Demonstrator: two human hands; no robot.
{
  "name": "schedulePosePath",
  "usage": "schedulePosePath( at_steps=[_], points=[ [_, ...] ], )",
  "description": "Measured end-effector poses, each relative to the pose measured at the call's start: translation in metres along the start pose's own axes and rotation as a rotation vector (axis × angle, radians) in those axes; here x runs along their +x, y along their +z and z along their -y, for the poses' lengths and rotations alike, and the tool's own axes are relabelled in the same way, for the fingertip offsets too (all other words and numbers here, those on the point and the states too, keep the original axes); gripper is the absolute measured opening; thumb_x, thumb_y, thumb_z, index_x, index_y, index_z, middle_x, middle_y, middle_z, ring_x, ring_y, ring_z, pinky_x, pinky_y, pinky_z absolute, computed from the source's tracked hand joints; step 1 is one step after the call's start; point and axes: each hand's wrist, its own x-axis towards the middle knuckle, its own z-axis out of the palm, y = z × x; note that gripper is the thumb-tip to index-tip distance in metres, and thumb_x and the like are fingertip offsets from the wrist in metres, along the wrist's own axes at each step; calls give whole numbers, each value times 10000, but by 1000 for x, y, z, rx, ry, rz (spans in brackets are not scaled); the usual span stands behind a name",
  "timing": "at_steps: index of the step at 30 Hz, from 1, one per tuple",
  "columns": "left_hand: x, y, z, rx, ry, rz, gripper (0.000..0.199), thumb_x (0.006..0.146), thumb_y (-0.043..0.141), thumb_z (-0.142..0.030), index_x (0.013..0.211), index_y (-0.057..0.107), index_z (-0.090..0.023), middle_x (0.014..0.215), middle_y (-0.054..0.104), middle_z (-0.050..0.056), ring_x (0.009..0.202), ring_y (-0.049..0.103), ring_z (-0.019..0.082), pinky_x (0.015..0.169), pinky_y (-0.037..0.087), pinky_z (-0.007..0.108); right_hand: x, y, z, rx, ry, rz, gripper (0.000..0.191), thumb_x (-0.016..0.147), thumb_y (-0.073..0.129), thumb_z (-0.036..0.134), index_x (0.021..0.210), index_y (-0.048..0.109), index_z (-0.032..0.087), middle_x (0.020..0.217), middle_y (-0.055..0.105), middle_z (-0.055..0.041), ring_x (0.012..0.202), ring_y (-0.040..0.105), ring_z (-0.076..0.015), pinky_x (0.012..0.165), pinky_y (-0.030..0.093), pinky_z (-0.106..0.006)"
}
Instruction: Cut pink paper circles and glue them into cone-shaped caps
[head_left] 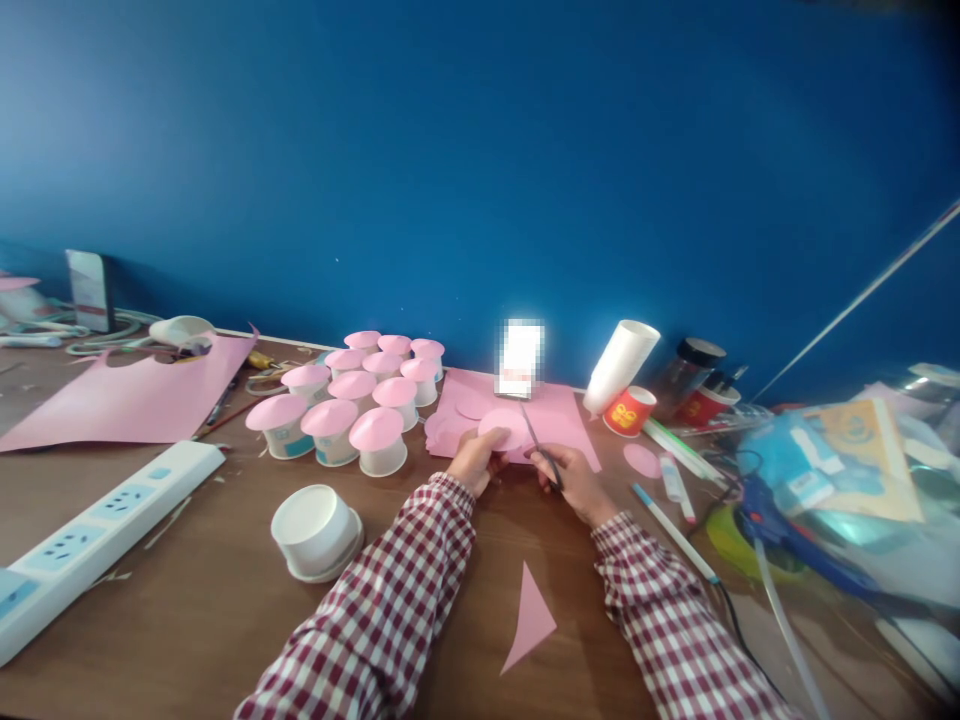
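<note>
Between my hands is a round pink paper disc (511,428), pinched at its left edge by my left hand (477,459). My right hand (574,480) is closed on dark-handled scissors (553,468), whose blades point away at the disc's right side. Beneath and behind lie pink paper sheets (566,420). A pointed pink scrap (531,618) rests on the table between my forearms. To the left stand several white paper cups topped with shallow pink cones (377,430).
A white tub (315,530) and a power strip (112,530) are at left, with a large cut pink sheet (135,395) behind. Stacked white cups (622,365), a red cup (631,410), markers (675,530) and a blue glue gun (787,540) lie right. A blue wall rises behind.
</note>
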Motion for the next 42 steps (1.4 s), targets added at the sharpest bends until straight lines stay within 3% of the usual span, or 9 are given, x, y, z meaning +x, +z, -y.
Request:
schedulePosePath(
  at_steps=[9,13,19,32,38,42],
  points=[
    [-2,1,-2,-33,14,-13,191,657,689,-166,822,617,-101,745,605,46,583,550,91,434,475,163,-1,0,2,71,-1,20,374,763,589,454,947,620,129,530,520,39,464,487,-98,448,359,-224],
    [-1,0,0,-85,57,35,183,654,695,-151,816,623,-104,815,626,69,697,586,125,533,529,198,-2,2,1,99,-11,-5,383,772,571,462,967,606,134,552,532,34,487,497,-101,473,388,-230],
    [1,-1,2,-89,60,108,131,667,702,-165,723,610,-91,726,607,56,669,582,123,614,560,247,-1,3,-3,112,-21,18,407,777,560,484,991,597,140,591,546,23,527,523,-109,502,420,-236],
    [0,0,4,-84,60,86,164,646,708,-88,754,584,-97,731,619,43,656,608,117,626,563,252,-1,2,-2,58,-29,27,402,769,570,482,980,612,143,556,529,33,493,504,-107,485,410,-242],
    [-2,1,3,-61,62,85,224,681,704,-207,845,604,-91,810,639,77,704,616,146,603,554,265,-1,2,-2,62,-25,43,376,771,585,453,971,609,135,561,525,33,488,498,-100,473,392,-233],
    [-3,2,1,-46,67,42,216,662,712,-178,836,609,-102,795,640,59,708,612,130,596,542,237,-3,2,3,97,-13,55,395,779,564,474,985,592,138,577,534,29,508,509,-105,481,395,-233]
  ],
)
